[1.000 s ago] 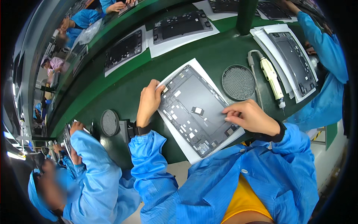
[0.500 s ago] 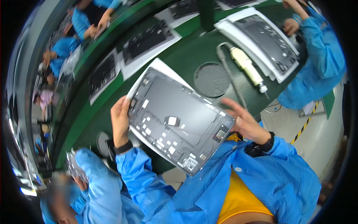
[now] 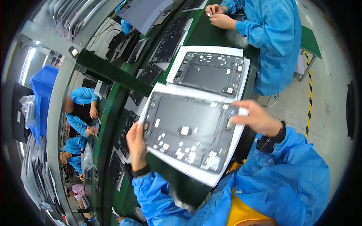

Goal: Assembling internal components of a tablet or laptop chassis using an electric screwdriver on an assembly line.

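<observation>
Where half a second ago the grey panel (image 3: 188, 130) was only tilted up at the person's chest, it is now lifted off the green worktop (image 3: 211, 35) on its white sheet (image 3: 196, 174) and carried rightward, overlapping the near edge of a second panel (image 3: 211, 73) that lies flat on its own white sheet. Left hand (image 3: 136, 145): fingers closed on the panel's left edge, thumb on top. Right hand (image 3: 256, 118): fingers pinching the upper right corner, where a small white tab shows. Panel face: dark, recessed, dotted with small white stickers, one near the middle. Judged from the lift and shift, the piece is in transit between stations rather than being worked on. Beyond: a co-worker's hands (image 3: 218, 15) in blue sleeves at the far end of the worktop; more dark panels (image 3: 167, 43) in a row on the left side; further blue-coated people (image 3: 81, 101) along the line at left.
</observation>
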### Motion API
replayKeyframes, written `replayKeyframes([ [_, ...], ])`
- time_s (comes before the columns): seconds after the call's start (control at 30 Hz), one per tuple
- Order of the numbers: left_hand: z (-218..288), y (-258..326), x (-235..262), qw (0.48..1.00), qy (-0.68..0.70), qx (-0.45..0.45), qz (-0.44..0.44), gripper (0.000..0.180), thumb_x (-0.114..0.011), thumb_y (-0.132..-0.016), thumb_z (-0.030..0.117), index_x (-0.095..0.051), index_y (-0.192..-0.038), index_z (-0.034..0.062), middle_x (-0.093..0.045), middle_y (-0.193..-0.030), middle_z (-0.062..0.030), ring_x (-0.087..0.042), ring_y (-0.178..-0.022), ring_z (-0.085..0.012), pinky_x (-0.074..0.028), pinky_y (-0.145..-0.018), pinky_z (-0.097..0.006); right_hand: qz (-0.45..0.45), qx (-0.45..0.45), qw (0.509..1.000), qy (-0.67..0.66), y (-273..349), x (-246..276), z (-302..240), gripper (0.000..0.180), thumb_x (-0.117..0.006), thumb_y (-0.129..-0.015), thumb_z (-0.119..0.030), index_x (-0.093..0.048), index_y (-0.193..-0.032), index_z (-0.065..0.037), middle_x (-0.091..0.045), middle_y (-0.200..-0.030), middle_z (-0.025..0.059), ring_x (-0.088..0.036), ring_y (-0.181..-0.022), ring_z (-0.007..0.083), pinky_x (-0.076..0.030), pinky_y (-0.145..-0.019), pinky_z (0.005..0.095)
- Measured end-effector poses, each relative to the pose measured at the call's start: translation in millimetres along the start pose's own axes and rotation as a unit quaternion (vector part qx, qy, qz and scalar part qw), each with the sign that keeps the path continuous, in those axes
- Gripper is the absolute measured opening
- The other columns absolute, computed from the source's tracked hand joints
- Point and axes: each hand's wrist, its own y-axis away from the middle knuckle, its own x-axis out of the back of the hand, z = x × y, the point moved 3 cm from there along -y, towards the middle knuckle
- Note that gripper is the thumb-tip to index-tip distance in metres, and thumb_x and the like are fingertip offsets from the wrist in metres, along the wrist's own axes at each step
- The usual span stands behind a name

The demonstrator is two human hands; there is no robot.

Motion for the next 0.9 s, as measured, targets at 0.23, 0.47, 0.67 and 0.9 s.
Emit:
replayKeyframes([
  [0.23,-8.3,-136.5,-133.0,0.997,-0.008,-0.067,-0.026,0.03,-0.05,-0.089,0.024,-0.062,-0.087,-0.0033,-0.055,-0.067,0.001,-0.045,-0.061,-0.0076,-0.037,-0.055,-0.025,0.167,0.078,0.981,0.06,-73.6,128.0,-41.8,0.035,-0.06,-0.082,-0.012,-0.053,-0.114,0.001,-0.062,-0.082,0.0012,-0.057,-0.067,0.0055,-0.046,-0.054,0.0201],
  [0.47,-30.4,-189.4,-172.4,0.979,-0.2,-0.028,-0.014,0.026,-0.055,-0.086,0.021,-0.064,-0.091,-0.0028,-0.06,-0.065,-0.0062,-0.057,-0.055,-0.013,-0.043,-0.046,-0.028,0.222,0.007,0.922,0.317,-110.0,170.7,-39.4,0.036,-0.062,-0.079,-0.015,-0.056,-0.11,0.004,-0.061,-0.073,0.006,-0.057,-0.062,0.0102,-0.046,-0.056,0.024],
  [0.67,-14.3,-169.2,-144.9,0.978,-0.186,-0.087,0.02,0.021,-0.058,-0.081,0.014,-0.062,-0.092,-0.0026,-0.065,-0.082,-0.0166,-0.064,-0.077,-0.0266,-0.049,-0.069,-0.035,0.289,0.187,0.647,0.681,-114.8,129.5,-64.3,0.029,-0.069,-0.07,-0.023,-0.063,-0.093,-0.006,-0.058,-0.088,0.0124,-0.057,-0.085,0.0285,-0.047,-0.07,0.0403],
  [0.9,-15.5,-94.6,-86.1,0.992,-0.109,-0.064,0.015,0.022,-0.059,-0.083,0.014,-0.059,-0.099,-0.0027,-0.063,-0.086,-0.0103,-0.06,-0.074,-0.0144,-0.05,-0.055,-0.028,0.035,0.084,0.703,0.706,-150.6,101.0,-48.5,0.017,-0.069,-0.069,-0.021,-0.065,-0.07,-0.004,-0.062,-0.07,0.0152,-0.061,-0.071,0.0324,-0.047,-0.065,0.0401],
])
